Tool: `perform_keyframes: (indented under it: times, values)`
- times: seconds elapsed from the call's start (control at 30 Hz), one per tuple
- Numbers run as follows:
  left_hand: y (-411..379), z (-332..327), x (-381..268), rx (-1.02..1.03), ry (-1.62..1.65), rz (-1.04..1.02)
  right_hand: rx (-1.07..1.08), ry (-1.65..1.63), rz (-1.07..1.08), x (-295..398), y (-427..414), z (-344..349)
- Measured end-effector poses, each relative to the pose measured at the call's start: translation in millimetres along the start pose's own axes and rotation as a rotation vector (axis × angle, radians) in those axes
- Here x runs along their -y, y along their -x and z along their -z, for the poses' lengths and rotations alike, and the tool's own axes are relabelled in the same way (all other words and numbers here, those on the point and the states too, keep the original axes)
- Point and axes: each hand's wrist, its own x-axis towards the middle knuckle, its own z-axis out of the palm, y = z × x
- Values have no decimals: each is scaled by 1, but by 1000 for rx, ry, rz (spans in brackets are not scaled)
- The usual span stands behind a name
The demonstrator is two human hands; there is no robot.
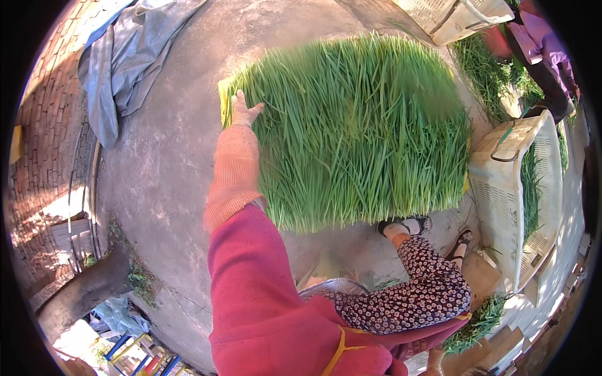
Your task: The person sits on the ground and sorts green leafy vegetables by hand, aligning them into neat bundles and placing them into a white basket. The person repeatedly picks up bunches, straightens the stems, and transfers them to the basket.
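A broad, neatly layered stack of long green leaves, probably garlic chives (pixel 357 131), lies on the concrete before me. A yellow sheet (pixel 224 101) shows beneath its left edge. My left hand (pixel 245 112) rests at that edge with fingers spread, touching the leaves and holding nothing that I can see. An orange knitted cuff (pixel 235 164) covers the forearm. Part of my right hand (pixel 435 361) appears low at the right, below the maroon cloth of my clothing. Its fingers are cut off by the frame's lower rim, so what it holds is hidden.
A white plastic crate (pixel 496 188) with leaves inside lies tipped at the right; another crate (pixel 451 21) is at the top. Loose leaves (pixel 475 324) lie low right. A person (pixel 545 51) is at upper right. A grey tarpaulin (pixel 136 56) and tree trunk (pixel 89 286) flank the left.
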Motion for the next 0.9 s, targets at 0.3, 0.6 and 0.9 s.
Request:
perform_keyframes:
  times: [0.3, 0.6, 0.9]
  values:
    - [-9, -71, -19, 135, -258, -231, 81, -34, -56, -19, 42, -106]
    - [101, 15, 98, -136, -20, 53, 119, -10, -13, -22, 69, -107]
    - [140, 35, 121, -67, 120, -42, 57, -396, -23, -30, 68, -133]
